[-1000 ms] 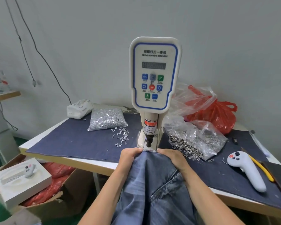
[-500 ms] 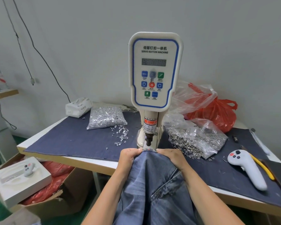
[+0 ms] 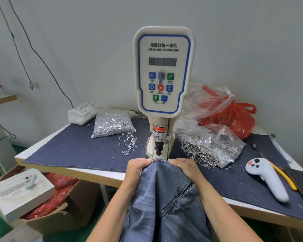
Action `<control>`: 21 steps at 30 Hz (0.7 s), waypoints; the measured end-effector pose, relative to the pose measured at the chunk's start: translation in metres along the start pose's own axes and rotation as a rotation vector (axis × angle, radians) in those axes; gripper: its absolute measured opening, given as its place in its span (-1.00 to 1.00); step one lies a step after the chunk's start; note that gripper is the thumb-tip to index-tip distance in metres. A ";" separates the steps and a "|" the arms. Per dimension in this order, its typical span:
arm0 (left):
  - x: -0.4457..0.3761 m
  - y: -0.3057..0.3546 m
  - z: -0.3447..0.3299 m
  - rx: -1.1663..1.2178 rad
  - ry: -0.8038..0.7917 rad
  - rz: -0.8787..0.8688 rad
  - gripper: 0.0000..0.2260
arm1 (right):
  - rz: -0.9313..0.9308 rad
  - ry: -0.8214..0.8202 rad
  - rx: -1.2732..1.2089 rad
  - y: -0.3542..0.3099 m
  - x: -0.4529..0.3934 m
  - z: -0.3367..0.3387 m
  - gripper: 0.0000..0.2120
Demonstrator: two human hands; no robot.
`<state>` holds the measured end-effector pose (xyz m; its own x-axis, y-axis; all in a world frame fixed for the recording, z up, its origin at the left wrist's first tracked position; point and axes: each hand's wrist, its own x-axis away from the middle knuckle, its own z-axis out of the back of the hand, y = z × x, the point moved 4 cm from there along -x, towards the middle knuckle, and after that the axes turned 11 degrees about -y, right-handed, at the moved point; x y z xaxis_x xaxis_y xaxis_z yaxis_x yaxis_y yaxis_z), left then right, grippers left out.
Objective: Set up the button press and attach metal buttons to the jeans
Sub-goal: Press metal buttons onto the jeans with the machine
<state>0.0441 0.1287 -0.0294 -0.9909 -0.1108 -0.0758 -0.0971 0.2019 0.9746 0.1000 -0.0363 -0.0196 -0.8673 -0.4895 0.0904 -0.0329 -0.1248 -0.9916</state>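
Left hand and right hand fingers grip jeans waistband at button press base. Keep cloth flat, centred under punch, fingertips clear.

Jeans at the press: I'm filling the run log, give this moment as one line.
stage: positioning | left hand: grips jeans waistband | right hand: grips waistband | waistband edge at button press base | display blank
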 end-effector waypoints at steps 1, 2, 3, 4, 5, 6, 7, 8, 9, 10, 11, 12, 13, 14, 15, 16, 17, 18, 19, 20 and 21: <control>0.000 0.001 0.000 -0.005 0.000 -0.003 -0.73 | 0.004 -0.003 -0.001 0.000 0.000 0.000 -0.72; 0.000 0.001 0.001 -0.011 0.002 -0.007 -0.77 | 0.008 -0.005 -0.001 0.000 -0.001 0.000 -0.71; 0.000 0.000 0.001 -0.012 0.001 -0.011 -0.82 | 0.010 -0.011 -0.002 0.001 -0.001 0.000 -0.70; 0.000 -0.001 0.001 -0.012 0.002 -0.012 -0.84 | 0.008 -0.021 -0.007 0.002 -0.001 0.000 -0.69; 0.000 -0.002 0.002 -0.014 0.008 -0.014 -0.82 | 0.006 -0.030 -0.018 0.002 0.000 -0.001 -0.66; 0.000 -0.003 0.003 -0.016 0.017 -0.015 -0.76 | 0.008 -0.041 -0.029 0.003 0.001 -0.001 -0.62; -0.001 -0.004 0.003 -0.017 0.022 -0.017 -0.67 | 0.016 -0.049 -0.033 0.002 0.001 -0.002 -0.58; -0.002 -0.005 0.004 -0.027 0.028 -0.013 -0.61 | 0.026 -0.051 -0.039 0.001 0.001 -0.002 -0.56; -0.002 -0.006 0.004 -0.042 0.034 -0.006 -0.60 | 0.037 -0.045 -0.045 0.001 0.001 -0.002 -0.55; -0.001 -0.006 0.004 -0.053 0.041 -0.003 -0.61 | 0.049 -0.030 -0.053 0.001 0.001 -0.003 -0.57; -0.001 -0.006 0.004 -0.051 0.049 -0.006 -0.64 | 0.053 -0.019 -0.069 0.001 0.001 -0.002 -0.59; 0.000 -0.006 0.004 -0.046 0.055 -0.012 -0.66 | 0.046 -0.020 -0.088 0.002 0.002 -0.002 -0.61; 0.000 -0.004 0.004 -0.045 0.059 -0.019 -0.70 | 0.037 -0.037 -0.111 0.001 0.003 -0.003 -0.67; 0.001 -0.003 0.003 -0.044 0.064 -0.027 -0.76 | 0.028 -0.062 -0.132 0.000 0.004 -0.004 -0.76; 0.004 -0.002 0.002 -0.039 0.066 -0.041 -0.79 | 0.028 -0.083 -0.149 -0.002 0.006 -0.006 -0.81; 0.007 0.000 0.000 -0.031 0.065 -0.054 -0.79 | 0.036 -0.092 -0.167 -0.003 0.009 -0.006 -0.79; 0.011 0.001 -0.003 -0.019 0.062 -0.063 -0.76 | 0.043 -0.099 -0.186 -0.003 0.012 -0.006 -0.75; 0.017 0.002 -0.005 -0.005 0.046 -0.070 -0.73 | 0.056 -0.111 -0.199 -0.002 0.018 -0.006 -0.70; 0.024 0.003 -0.007 0.011 0.010 -0.074 -0.72 | 0.078 -0.128 -0.201 -0.002 0.026 -0.006 -0.64; 0.031 0.004 -0.010 0.030 -0.053 -0.070 -0.75 | 0.100 -0.148 -0.188 -0.001 0.034 -0.006 -0.61; 0.039 0.005 -0.013 0.037 -0.127 -0.050 -0.82 | 0.118 -0.167 -0.155 0.000 0.042 -0.007 -0.61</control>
<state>0.0057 0.1122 -0.0247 -0.9883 0.0024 -0.1526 -0.1477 0.2352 0.9607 0.0606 -0.0508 -0.0164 -0.7763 -0.6299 -0.0255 -0.0235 0.0693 -0.9973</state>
